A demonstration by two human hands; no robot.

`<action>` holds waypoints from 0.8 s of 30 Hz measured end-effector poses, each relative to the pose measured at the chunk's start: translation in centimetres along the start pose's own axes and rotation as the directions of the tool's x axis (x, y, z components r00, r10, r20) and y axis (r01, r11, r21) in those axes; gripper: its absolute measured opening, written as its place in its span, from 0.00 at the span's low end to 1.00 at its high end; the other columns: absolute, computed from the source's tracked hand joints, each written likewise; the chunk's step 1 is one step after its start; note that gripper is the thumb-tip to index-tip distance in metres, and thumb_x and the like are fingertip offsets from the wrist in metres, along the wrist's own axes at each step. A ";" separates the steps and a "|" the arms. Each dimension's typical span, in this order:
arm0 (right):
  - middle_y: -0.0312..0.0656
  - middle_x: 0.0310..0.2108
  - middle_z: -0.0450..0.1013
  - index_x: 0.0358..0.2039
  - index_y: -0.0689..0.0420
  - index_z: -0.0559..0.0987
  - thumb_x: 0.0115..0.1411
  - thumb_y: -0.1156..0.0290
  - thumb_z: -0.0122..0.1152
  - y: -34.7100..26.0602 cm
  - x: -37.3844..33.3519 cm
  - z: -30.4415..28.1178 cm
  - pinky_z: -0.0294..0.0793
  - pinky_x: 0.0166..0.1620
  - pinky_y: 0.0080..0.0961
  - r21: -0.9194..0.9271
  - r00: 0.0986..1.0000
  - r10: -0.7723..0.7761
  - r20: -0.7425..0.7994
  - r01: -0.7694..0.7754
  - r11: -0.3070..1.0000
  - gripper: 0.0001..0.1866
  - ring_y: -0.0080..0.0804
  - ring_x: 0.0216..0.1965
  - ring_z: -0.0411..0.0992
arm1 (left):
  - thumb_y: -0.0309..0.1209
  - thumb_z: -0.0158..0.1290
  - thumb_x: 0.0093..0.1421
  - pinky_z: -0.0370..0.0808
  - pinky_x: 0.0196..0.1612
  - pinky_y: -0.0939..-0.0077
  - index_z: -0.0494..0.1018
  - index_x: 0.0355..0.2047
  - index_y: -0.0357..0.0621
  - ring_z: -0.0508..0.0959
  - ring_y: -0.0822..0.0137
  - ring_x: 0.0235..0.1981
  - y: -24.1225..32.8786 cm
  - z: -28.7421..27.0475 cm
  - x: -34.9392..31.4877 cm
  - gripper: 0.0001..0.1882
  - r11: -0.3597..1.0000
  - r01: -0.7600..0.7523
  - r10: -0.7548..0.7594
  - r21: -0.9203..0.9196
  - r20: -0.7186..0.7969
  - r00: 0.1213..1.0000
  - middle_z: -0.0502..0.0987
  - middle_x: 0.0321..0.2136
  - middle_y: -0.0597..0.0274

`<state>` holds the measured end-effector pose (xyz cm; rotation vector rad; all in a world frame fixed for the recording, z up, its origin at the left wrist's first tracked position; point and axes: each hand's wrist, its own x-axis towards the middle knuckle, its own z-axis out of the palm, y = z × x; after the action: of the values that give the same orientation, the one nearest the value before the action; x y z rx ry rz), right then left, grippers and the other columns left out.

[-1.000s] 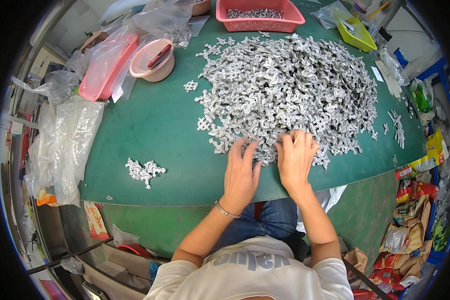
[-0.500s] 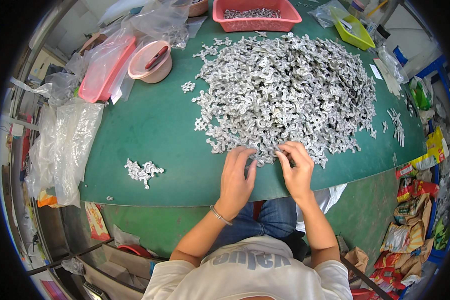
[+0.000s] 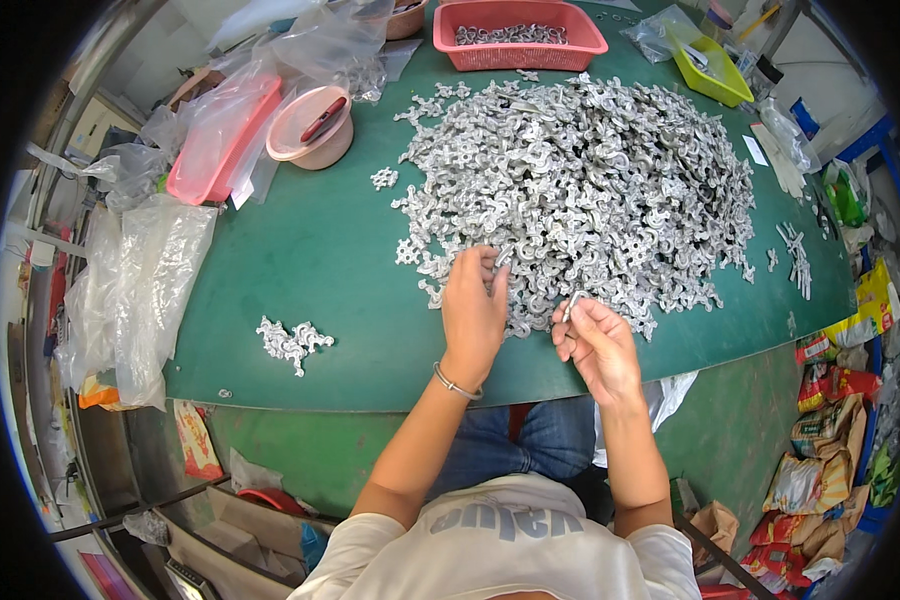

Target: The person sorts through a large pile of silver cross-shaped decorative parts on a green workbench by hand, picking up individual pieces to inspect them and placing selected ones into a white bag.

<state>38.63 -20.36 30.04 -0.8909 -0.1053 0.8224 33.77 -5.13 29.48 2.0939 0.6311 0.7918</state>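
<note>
A large heap of small silver metal castings (image 3: 580,190), curved and lobed in shape, covers the middle of the green table. My left hand (image 3: 474,308) reaches into the near left edge of the heap. Its fingers are curled, with thumb and forefinger closed on a casting among the others. Nearer the table's front edge, my right hand (image 3: 602,345) is turned partly palm up. Between its thumb and fingertips it pinches a small silver casting (image 3: 572,306), held apart from the heap. Off to the left lies a small cluster of castings (image 3: 293,345).
Behind the heap stands a pink basket (image 3: 520,50) of metal rings. A yellow-green tray (image 3: 712,75) is at the far right. A pink bowl (image 3: 311,150) with a red-handled tool sits left, beside a pink tray (image 3: 232,145) and plastic bags (image 3: 155,290). Thin silver strips (image 3: 796,260) lie right.
My hands were close together at the heap's near edge. The left has moved farther into the heap; the right has drawn back, turning palm up with a casting. The view has shifted slightly.
</note>
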 end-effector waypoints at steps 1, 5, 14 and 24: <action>0.44 0.31 0.72 0.34 0.63 0.72 0.57 0.74 0.50 -0.2 -0.2 0.4 0.68 0.25 0.16 0.021 1.000 0.008 0.001 -0.008 1.000 0.06 0.25 0.25 0.69 | 0.19 0.53 0.48 0.69 0.29 0.73 0.68 0.33 0.36 0.72 0.64 0.24 -0.6 0.1 0.2 0.10 1.000 -0.007 0.007 -0.021 -0.007 1.000 0.71 0.26 0.55; 0.44 0.30 0.73 0.36 0.61 0.71 0.57 0.75 0.51 0.0 -0.4 0.2 0.69 0.25 0.17 -0.001 1.000 -0.014 0.000 0.014 1.000 0.07 0.25 0.25 0.70 | 0.19 0.54 0.48 0.69 0.25 0.74 0.70 0.28 0.34 0.73 0.63 0.20 -0.9 0.0 0.0 0.07 0.996 0.007 -0.011 -0.085 -0.043 0.999 0.72 0.22 0.54; 0.45 0.31 0.71 0.39 0.60 0.68 0.57 0.77 0.49 0.6 -0.5 0.9 0.69 0.26 0.17 -0.025 0.999 0.003 0.053 -0.002 1.000 0.08 0.27 0.27 0.70 | 0.18 0.54 0.48 0.71 0.26 0.77 0.71 0.27 0.33 0.75 0.64 0.22 0.1 -1.4 0.0 0.05 0.978 -0.202 0.191 -0.047 -0.186 0.964 0.74 0.25 0.54; 0.44 0.32 0.70 0.43 0.63 0.66 0.59 0.74 0.47 1.7 1.0 3.6 0.69 0.27 0.18 0.026 0.993 0.051 0.107 -0.054 0.998 0.12 0.27 0.31 0.69 | 0.18 0.53 0.50 0.72 0.31 0.84 0.71 0.30 0.31 0.74 0.75 0.26 2.0 -2.7 -3.0 0.06 0.699 0.323 -0.314 -0.639 0.131 0.940 0.75 0.26 0.62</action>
<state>36.89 -16.73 30.87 -0.8259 -0.1631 0.9186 30.07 -6.87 31.44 1.2937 0.5805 0.6688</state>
